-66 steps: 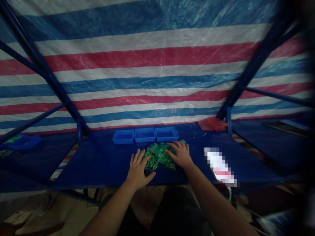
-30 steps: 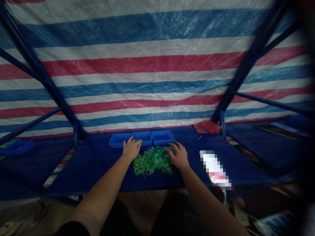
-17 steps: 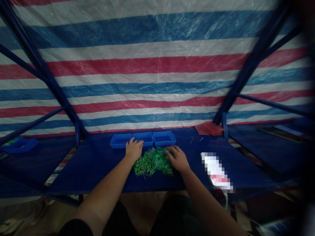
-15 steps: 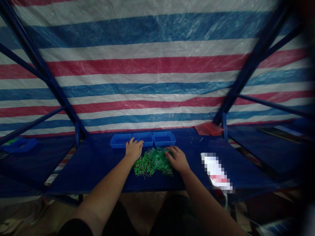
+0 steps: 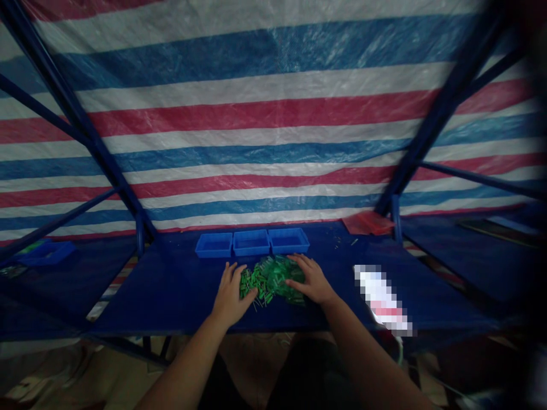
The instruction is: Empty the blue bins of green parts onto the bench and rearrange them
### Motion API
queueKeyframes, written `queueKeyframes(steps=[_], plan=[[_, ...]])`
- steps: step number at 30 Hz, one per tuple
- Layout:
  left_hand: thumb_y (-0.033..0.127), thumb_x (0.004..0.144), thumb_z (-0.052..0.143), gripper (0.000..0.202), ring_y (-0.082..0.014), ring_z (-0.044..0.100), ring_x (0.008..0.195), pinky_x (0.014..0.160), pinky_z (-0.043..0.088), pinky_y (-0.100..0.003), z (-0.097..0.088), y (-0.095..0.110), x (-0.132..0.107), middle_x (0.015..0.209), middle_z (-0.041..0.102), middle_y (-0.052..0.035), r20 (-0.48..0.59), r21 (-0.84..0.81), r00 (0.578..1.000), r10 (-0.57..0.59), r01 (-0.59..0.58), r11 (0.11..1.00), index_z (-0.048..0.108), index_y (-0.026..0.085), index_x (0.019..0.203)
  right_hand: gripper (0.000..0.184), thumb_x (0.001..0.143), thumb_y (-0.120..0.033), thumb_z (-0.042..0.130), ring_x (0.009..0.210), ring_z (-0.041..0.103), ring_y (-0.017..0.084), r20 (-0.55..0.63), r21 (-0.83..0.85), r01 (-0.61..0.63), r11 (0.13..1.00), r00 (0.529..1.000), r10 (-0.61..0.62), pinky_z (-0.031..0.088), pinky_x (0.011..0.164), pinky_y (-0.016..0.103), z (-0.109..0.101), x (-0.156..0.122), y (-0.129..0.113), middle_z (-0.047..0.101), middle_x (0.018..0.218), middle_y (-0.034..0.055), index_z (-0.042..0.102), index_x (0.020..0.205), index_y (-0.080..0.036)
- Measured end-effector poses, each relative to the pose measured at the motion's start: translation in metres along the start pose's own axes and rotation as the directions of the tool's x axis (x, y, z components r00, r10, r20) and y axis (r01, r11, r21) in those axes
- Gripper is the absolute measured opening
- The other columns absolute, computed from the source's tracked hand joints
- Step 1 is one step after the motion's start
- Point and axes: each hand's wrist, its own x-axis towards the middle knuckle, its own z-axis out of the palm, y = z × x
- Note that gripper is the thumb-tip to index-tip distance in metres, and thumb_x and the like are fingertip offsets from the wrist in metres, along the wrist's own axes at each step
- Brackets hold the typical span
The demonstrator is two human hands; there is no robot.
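A heap of small green parts with thin metal pins [image 5: 270,279] lies on a dark blue table [image 5: 171,290]. My left hand [image 5: 231,293] rests flat at the heap's left edge, fingers apart and touching the parts. On the heap's right side lies my right hand [image 5: 310,279], fingers spread over the parts. Neither hand grips anything. Three blue trays [image 5: 251,242] stand in a row just behind the heap.
A pixelated white object [image 5: 382,299] lies on the table to the right. A striped red, white and blue tarp [image 5: 273,125] hangs behind, with dark blue frame bars [image 5: 106,159] slanting at both sides. Another blue tray [image 5: 47,253] sits far left. A red sheet [image 5: 367,222] lies at the back right.
My left hand has drawn back from the trays to the near left edge of the green heap. My right hand stays on the heap's right side.
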Motion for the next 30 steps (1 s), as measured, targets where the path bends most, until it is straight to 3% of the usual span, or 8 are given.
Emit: queueKeyframes(steps=[5, 12, 20, 23, 27, 30], plan=[[0.066, 0.077, 0.070, 0.094, -0.0389, 0.019, 0.152, 0.119, 0.028, -0.060, 0.009, 0.004, -0.018, 0.163, 0.026, -0.0166, 0.090, 0.008, 0.995, 0.035, -0.036, 0.999, 0.034, 0.024, 0.153, 0.078, 0.075, -0.072, 0.067, 0.143, 0.038, 0.037, 0.085, -0.055, 0.007, 0.998, 0.996, -0.002, 0.026, 0.114, 0.066, 0.002, -0.001, -0.005, 0.046, 0.153, 0.0102, 0.052, 0.142, -0.036], [0.065, 0.075, 0.071, 0.095, -0.0358, 0.025, 0.151, 0.122, 0.022, -0.060, 0.007, 0.007, -0.016, 0.162, 0.031, -0.0135, 0.124, 0.010, 0.989, 0.077, -0.079, 0.997, 0.034, 0.026, 0.154, 0.072, 0.077, -0.072, 0.065, 0.140, 0.044, 0.035, 0.120, -0.081, 0.068, 0.994, 0.991, -0.058, 0.026, 0.114, 0.067, 0.003, -0.003, -0.016, 0.047, 0.153, 0.0079, 0.053, 0.140, -0.039], [0.067, 0.076, 0.070, 0.098, -0.0349, 0.025, 0.151, 0.122, 0.020, -0.061, 0.002, 0.009, -0.016, 0.164, 0.028, -0.0100, 0.142, 0.006, 0.986, 0.086, -0.087, 0.996, 0.028, 0.032, 0.157, 0.063, 0.084, -0.067, 0.060, 0.143, 0.039, 0.036, 0.172, -0.084, 0.109, 0.990, 0.981, -0.093, 0.021, 0.116, 0.067, 0.000, -0.005, -0.027, 0.047, 0.153, 0.0062, 0.052, 0.140, -0.040], [0.067, 0.076, 0.070, 0.095, -0.0348, 0.025, 0.150, 0.122, 0.018, -0.061, 0.002, 0.009, -0.015, 0.164, 0.027, -0.0090, 0.160, 0.012, 0.983, 0.088, -0.091, 0.996, 0.031, 0.033, 0.155, 0.052, 0.090, -0.058, 0.056, 0.140, 0.041, 0.034, 0.094, -0.091, 0.110, 0.990, 0.990, -0.101, 0.028, 0.115, 0.061, -0.003, 0.010, -0.036, 0.050, 0.149, 0.0065, 0.054, 0.137, -0.036], [0.067, 0.076, 0.069, 0.091, -0.0347, 0.028, 0.150, 0.122, 0.017, -0.061, 0.003, 0.009, -0.015, 0.163, 0.030, -0.0085, 0.150, 0.005, 0.984, 0.091, -0.093, 0.996, 0.036, 0.033, 0.153, 0.047, 0.090, -0.040, 0.059, 0.131, 0.049, 0.033, -0.065, -0.163, 0.103, 0.981, 0.991, -0.115, 0.036, 0.111, 0.053, -0.004, 0.052, -0.057, 0.060, 0.137, 0.0101, 0.058, 0.134, -0.026], [0.067, 0.077, 0.068, 0.088, -0.0344, 0.029, 0.149, 0.122, 0.019, -0.061, 0.003, 0.008, -0.015, 0.162, 0.033, -0.0086, 0.141, -0.004, 0.986, 0.089, -0.090, 0.996, 0.038, 0.032, 0.152, 0.045, 0.088, -0.029, 0.058, 0.130, 0.050, 0.031, -0.063, -0.213, 0.133, 0.968, 0.987, -0.149, 0.033, 0.113, 0.053, 0.003, 0.090, -0.070, 0.060, 0.138, 0.0100, 0.059, 0.133, -0.026]])
